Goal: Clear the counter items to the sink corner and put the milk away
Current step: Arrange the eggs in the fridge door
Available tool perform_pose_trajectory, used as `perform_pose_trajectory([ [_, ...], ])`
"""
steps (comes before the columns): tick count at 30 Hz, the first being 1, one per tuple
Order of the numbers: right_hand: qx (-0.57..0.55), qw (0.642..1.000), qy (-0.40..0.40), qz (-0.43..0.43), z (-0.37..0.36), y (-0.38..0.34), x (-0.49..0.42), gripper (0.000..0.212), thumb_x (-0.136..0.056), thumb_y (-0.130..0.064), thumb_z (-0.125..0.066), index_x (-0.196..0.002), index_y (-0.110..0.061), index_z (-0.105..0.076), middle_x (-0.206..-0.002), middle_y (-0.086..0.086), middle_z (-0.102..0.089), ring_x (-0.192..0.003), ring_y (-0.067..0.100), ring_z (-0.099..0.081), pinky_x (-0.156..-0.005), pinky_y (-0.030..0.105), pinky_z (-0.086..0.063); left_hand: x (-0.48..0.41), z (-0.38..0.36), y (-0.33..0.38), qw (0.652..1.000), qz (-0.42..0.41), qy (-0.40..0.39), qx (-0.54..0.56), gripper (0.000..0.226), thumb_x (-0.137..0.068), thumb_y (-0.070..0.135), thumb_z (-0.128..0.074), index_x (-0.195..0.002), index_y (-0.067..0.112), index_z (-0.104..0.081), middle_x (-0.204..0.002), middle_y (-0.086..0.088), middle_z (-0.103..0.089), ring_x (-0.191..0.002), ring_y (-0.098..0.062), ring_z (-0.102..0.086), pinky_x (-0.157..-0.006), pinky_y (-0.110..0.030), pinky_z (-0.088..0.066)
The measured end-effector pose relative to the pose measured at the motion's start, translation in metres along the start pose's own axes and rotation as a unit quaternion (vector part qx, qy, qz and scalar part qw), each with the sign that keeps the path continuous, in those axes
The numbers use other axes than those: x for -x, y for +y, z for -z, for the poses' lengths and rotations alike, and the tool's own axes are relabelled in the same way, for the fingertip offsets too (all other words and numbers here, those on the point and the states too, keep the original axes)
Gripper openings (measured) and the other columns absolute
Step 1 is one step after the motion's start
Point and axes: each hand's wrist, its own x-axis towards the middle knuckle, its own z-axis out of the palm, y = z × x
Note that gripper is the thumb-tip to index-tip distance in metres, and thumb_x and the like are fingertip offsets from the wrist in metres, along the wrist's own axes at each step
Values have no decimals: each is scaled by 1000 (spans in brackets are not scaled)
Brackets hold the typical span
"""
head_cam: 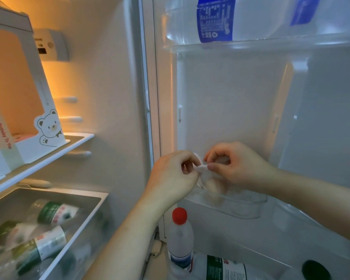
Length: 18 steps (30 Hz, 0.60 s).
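Both hands meet in front of the open fridge door, and between them they pinch a small white piece. The left hand holds its left edge between thumb and curled forefinger; the right hand nips the other edge with thumb and fingertips, the rest of its fingers curled over the top. Both pinches are narrow and closed on the piece.

Directly under the grip a pale container, blurred and half hidden by the right hand, reaches down into the clear door bin; it looks like the milk, though no label shows to confirm it, and whether the white piece is joined to it cannot be told.

Below the grip and slightly left, a clear bottle with a red cap stands upright in the lowest door shelf, with a green-labelled bottle lying just beside it. High above the grip, an upper door shelf carries large water bottles with blue labels.

Well to the left of the grip, inside the lit fridge, a white cake box printed with a bear sits on a shelf, and lower left a drawer holds several green-labelled bottles lying on their sides
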Motion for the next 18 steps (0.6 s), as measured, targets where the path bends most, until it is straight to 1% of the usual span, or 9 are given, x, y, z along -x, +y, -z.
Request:
perform_pose_trajectory([
  [3,-12,1000,10,14,-2,-2,0,32,-83,-11,-67,-62,-33,-55,-90,0,-68,-86,14,-62,-83,30,-49,0,1,1,1000,-8,-6,11,14,-81,32,-65,-68,35,-61,-66,13,-57,-65,-1,-49,-57,-10,-34],
  [5,-4,1000,16,14,-3,-2,0,34,-83,-11,-67,-61,-34,-54,-89,0,-68,-85,14,-62,-83,30,-49,1,0,1,1000,-9,-5,12,16,-81,33,-65,-65,32,-61,-66,13,-56,-65,0,-49,-57,-10,-34],
  [7,1,1000,28,-5,-5,0,0,29,-84,-12,-65,-62,-29,-57,-82,1,-68,-74,13,-60,-74,27,-48,1,0,0,1000,-5,5,17,20,-80,31,-65,-61,30,-58,-63,13,-55,-63,-1,-48,-56,-10,-33],
  [10,-2,998,42,-42,-3,0,-2,14,-86,-10,-59,-73,-11,-66,-60,0,-58,-48,3,-48,-46,16,-37,-1,0,-2,999,8,20,33,18,-78,25,-64,-60,27,-59,-59,12,-53,-60,-3,-47,-55,-12,-32],
  [11,-4,998,44,-47,-2,0,-2,14,-86,-9,-57,-75,-8,-66,-55,-3,-52,-43,2,-47,-40,14,-36,-1,0,-2,999,10,23,37,18,-77,22,-64,-61,27,-59,-58,12,-53,-60,-3,-47,-55,-12,-33],
  [12,-5,998,48,-49,-2,-1,-3,14,-85,-8,-56,-76,-6,-66,-52,-5,-49,-41,0,-47,-39,13,-36,-2,0,-2,999,11,26,39,19,-77,20,-63,-60,27,-59,-57,13,-52,-59,-3,-46,-54,-11,-33],
  [13,-8,997,53,-48,-1,-2,-2,13,-84,-8,-56,-75,-8,-66,-51,-7,-48,-42,-2,-47,-40,12,-37,-1,0,-2,999,12,28,42,19,-77,20,-63,-59,27,-59,-56,13,-52,-58,-3,-46,-54,-11,-34],
  [16,-24,998,54,-23,-1,-5,-1,16,-82,-16,-61,-69,-24,-61,-59,-11,-56,-52,-5,-51,-49,8,-38,-2,1,-3,998,19,31,55,22,-78,20,-64,-58,29,-59,-56,13,-54,-57,-2,-46,-53,-10,-36],
  [18,-27,999,26,-16,-2,-5,0,16,-82,-19,-64,-69,-28,-60,-65,-12,-60,-58,-3,-53,-57,12,-41,-2,1,-3,997,23,33,70,22,-79,19,-64,-58,28,-60,-55,14,-54,-56,-1,-47,-52,-9,-36],
])
